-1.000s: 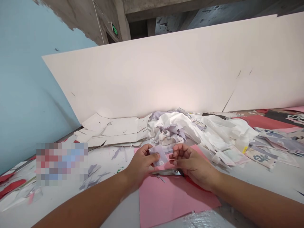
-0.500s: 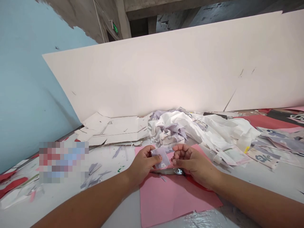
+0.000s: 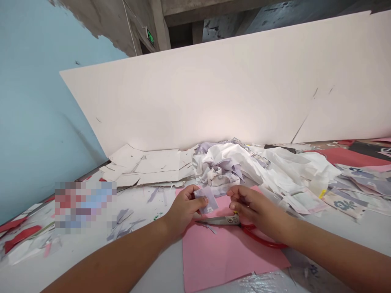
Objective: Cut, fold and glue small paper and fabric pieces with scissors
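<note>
Apparently, the left hand (image 3: 183, 209) pinches a blurred scrap (image 3: 207, 199).

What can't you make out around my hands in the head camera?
Head view:
Red-handled scissors: the handle is partly hidden by the right hand.
Lilac paper scrap: its printed mark is too small to read; the left hand covers one edge.
Pixelated patch: blurred, so what lies there is unknown.

Left hand (image 3: 183, 210) pinching a small lilac printed scrap (image 3: 207, 200), right hand (image 3: 256, 211) just beside it with curled fingers, empty, red-handled scissors (image 3: 220, 220) lying on a pink sheet (image 3: 229, 256), crumpled white offcuts (image 3: 226, 165) heaped beyond on the worktop (image 3: 140, 260), white board (image 3: 195, 89) leaning behind
</note>
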The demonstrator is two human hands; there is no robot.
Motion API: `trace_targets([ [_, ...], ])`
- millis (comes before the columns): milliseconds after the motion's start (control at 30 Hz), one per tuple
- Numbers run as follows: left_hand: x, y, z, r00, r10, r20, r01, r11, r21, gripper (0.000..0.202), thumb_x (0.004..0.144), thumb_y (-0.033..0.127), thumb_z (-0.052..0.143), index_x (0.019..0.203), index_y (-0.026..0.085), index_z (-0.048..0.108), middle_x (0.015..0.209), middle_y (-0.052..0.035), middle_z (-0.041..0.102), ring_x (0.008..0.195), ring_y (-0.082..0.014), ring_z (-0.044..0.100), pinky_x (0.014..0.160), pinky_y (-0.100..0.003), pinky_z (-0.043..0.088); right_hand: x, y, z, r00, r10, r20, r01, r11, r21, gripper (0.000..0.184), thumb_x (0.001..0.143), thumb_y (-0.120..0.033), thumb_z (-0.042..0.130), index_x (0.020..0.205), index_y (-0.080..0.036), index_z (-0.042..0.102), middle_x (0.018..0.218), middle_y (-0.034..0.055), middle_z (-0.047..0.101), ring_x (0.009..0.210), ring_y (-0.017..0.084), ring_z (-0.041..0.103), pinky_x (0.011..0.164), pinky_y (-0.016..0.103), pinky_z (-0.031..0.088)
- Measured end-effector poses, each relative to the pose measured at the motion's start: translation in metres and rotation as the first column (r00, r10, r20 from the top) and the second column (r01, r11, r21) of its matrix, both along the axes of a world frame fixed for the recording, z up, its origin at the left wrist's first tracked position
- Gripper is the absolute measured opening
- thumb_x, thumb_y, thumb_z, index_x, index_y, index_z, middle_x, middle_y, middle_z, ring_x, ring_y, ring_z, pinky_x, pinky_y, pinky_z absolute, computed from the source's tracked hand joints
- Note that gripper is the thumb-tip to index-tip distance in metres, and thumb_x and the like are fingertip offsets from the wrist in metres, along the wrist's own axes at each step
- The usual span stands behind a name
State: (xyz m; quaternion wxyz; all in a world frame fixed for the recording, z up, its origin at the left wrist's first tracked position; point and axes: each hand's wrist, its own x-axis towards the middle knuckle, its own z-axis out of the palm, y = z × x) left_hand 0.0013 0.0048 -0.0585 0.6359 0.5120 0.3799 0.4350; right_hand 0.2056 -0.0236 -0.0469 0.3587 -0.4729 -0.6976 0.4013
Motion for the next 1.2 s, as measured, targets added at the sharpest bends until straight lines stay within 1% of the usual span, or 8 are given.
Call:
trace_targets([
  [133,-0.003,0.002,0.002,1.000,0.018,-0.012,-0.018,1.000,0.003,0.015,0.065,0.025,0.063,0.069,0.019,0.050,0.062,0.0036,0.046,0.055,-0.0079,0.044,0.049,-0.023,0.046,0.012,0.002,0.010,0.927,0.019,0.376,-0.116,0.964,0.237,0.016,0.083,-0.028,0.039,0.087,-0.023,0.053,0.077,0.0028,0.056,0.066,0.016,0.051,0.060,0.028,0.037],
  [300,-0.007,0.007,0.000,0.997,0.061,-0.055,-0.058,0.997,0.041,0.016,0.067,0.026,0.062,0.069,0.018,0.048,0.062,0.0032,0.046,0.054,-0.0069,0.043,0.048,-0.019,0.040,0.023,0.009,0.019,0.807,0.017,0.590,-0.131,0.980,0.151,0.015,0.075,-0.023,0.047,0.079,-0.022,0.062,0.073,0.0063,0.064,0.057,0.017,0.053,0.051,0.027,0.034],
  [567,-0.013,0.022,-0.005,0.990,0.133,-0.053,-0.127,0.986,0.111,0.015,0.066,0.025,0.063,0.071,0.016,0.051,0.061,0.0036,0.048,0.054,-0.0055,0.042,0.051,-0.018,0.035,0.036,0.011,0.025,0.772,-0.031,0.634,-0.138,0.967,0.215,0.025,0.060,-0.007,0.051,0.076,-0.023,0.061,0.070,0.0024,0.059,0.059,0.016,0.053,0.049,0.025,0.033],
  [700,-0.014,0.023,-0.002,0.990,0.140,-0.028,-0.136,0.985,0.102,0.016,0.065,0.025,0.063,0.068,0.016,0.051,0.059,0.0043,0.048,0.051,-0.0052,0.041,0.050,-0.018,0.034,0.030,0.008,0.025,0.774,-0.029,0.632,-0.118,0.975,0.190,0.012,0.067,-0.023,0.056,0.056,-0.020,0.054,0.056,0.0018,0.055,0.049,0.013,0.044,0.045,0.025,0.027],
  [800,-0.008,0.013,0.004,0.995,0.088,-0.042,-0.085,0.993,0.085,0.017,0.064,0.024,0.065,0.067,0.016,0.050,0.058,0.0042,0.049,0.051,-0.0060,0.044,0.050,-0.019,0.036,0.016,0.001,0.020,0.882,0.056,0.468,-0.152,0.974,0.169,0.020,0.079,-0.031,0.047,0.065,-0.021,0.058,0.061,0.0018,0.056,0.056,0.014,0.048,0.052,0.027,0.034],
  [900,0.001,-0.002,0.009,0.998,-0.047,-0.041,0.048,0.998,0.038,0.019,0.063,0.024,0.065,0.067,0.017,0.048,0.058,0.0037,0.051,0.052,-0.0087,0.048,0.049,-0.022,0.040,-0.002,-0.007,0.013,0.995,0.069,0.078,-0.071,0.997,0.029,0.021,0.077,-0.033,0.052,0.096,-0.025,0.055,0.093,0.0029,0.059,0.077,0.017,0.054,0.066,0.028,0.042],
  [1033,0.013,-0.016,0.010,0.983,-0.156,-0.091,0.159,0.987,0.021,0.025,0.063,0.027,0.067,0.069,0.017,0.046,0.057,0.0020,0.053,0.052,-0.0117,0.053,0.050,-0.026,0.044,-0.019,-0.010,0.003,0.926,0.137,-0.352,-0.217,0.956,-0.199,0.018,0.073,-0.029,0.058,0.090,-0.021,0.056,0.080,0.0008,0.059,0.072,0.015,0.056,0.061,0.025,0.043],
  [1200,0.015,-0.019,0.007,0.983,-0.138,-0.121,0.141,0.990,0.018,0.019,0.067,0.025,0.063,0.072,0.017,0.046,0.061,0.0020,0.053,0.055,-0.0112,0.053,0.051,-0.025,0.044,-0.024,-0.007,-0.005,0.908,0.024,-0.419,-0.154,0.948,-0.278,0.015,0.068,-0.028,0.064,0.070,-0.017,0.055,0.059,-0.0041,0.054,0.051,0.008,0.048,0.049,0.020,0.036],
])
